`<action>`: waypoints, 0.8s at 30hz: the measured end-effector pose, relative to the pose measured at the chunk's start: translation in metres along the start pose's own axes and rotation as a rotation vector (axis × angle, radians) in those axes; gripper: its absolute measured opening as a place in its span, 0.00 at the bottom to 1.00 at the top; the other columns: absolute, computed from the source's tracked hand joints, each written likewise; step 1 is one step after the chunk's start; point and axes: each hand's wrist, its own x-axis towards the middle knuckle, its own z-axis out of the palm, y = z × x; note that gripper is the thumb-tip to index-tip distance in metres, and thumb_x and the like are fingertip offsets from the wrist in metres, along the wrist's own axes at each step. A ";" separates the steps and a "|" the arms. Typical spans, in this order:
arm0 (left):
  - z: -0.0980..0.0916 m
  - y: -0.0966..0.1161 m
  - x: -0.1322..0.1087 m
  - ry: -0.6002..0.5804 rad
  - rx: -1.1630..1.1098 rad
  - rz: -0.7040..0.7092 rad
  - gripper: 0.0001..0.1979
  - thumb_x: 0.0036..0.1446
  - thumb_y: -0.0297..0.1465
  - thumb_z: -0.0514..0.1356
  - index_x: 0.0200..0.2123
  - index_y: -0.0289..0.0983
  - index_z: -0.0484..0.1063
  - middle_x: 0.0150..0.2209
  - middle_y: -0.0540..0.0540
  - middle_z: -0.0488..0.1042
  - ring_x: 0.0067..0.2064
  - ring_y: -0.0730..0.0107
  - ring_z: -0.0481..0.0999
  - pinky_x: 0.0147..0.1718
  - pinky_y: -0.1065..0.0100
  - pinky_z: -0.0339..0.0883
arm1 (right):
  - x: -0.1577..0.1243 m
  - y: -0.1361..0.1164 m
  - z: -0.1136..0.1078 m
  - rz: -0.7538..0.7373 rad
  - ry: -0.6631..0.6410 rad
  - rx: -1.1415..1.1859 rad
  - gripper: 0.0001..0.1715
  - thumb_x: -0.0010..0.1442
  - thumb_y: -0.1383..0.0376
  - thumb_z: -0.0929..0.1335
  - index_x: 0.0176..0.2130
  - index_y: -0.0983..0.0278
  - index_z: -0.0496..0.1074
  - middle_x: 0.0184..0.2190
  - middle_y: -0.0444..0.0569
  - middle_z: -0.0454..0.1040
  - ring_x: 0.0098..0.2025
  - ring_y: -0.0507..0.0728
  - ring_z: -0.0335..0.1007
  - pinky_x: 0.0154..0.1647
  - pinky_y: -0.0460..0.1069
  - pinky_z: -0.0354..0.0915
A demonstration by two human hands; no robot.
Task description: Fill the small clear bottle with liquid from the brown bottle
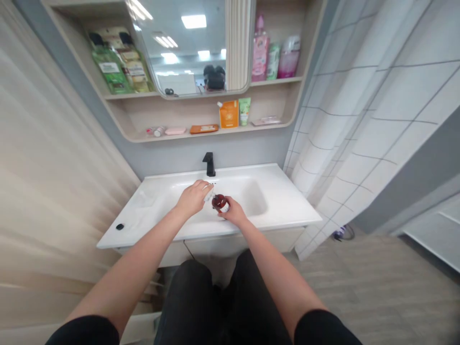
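Over the white sink basin (pixel 257 196), my right hand (pixel 235 212) is closed around a dark red-brown bottle (pixel 219 201) with a white label. The bottle leans toward the left. From the other side, my left hand (pixel 193 198) grips a small clear bottle (pixel 208 196), mostly covered by the fingers. Its end meets or nearly meets the mouth of the brown bottle; I cannot tell whether they touch. A small round black cap (pixel 120 226) lies on the left part of the countertop (pixel 134 218).
A black faucet (pixel 210 164) stands behind the basin. Above it, a shelf (pixel 136 138) carries an orange pouch (pixel 229 115), a green tube (pixel 244 111) and a pink soap bar (pixel 176 131). Several bottles flank the mirror (pixel 190 48). A curtain (pixel 53 167) hangs at left.
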 end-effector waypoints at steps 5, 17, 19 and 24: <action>-0.001 0.000 0.001 -0.004 -0.010 0.009 0.35 0.61 0.17 0.61 0.69 0.45 0.73 0.64 0.38 0.76 0.70 0.49 0.69 0.66 0.51 0.72 | 0.000 0.001 0.000 -0.006 -0.003 0.011 0.40 0.47 0.63 0.82 0.58 0.58 0.75 0.53 0.48 0.83 0.52 0.64 0.80 0.58 0.58 0.72; -0.007 0.003 0.004 -0.015 0.069 0.086 0.33 0.64 0.17 0.56 0.70 0.43 0.72 0.64 0.37 0.76 0.70 0.50 0.69 0.64 0.52 0.72 | -0.001 -0.001 0.000 0.000 0.000 0.015 0.40 0.47 0.63 0.82 0.58 0.57 0.74 0.53 0.48 0.83 0.52 0.64 0.80 0.58 0.58 0.73; -0.008 0.004 0.005 -0.019 0.085 0.098 0.34 0.64 0.17 0.57 0.70 0.44 0.72 0.64 0.38 0.76 0.70 0.50 0.69 0.64 0.52 0.72 | -0.001 0.000 0.000 -0.002 0.005 0.014 0.40 0.47 0.63 0.82 0.58 0.57 0.75 0.53 0.48 0.83 0.52 0.64 0.80 0.58 0.58 0.73; -0.010 0.004 0.007 -0.006 0.120 0.137 0.33 0.63 0.16 0.57 0.69 0.42 0.72 0.63 0.37 0.76 0.69 0.50 0.70 0.61 0.52 0.74 | -0.001 0.000 0.000 0.016 0.000 0.000 0.41 0.48 0.62 0.82 0.59 0.57 0.74 0.53 0.48 0.83 0.51 0.64 0.80 0.57 0.58 0.73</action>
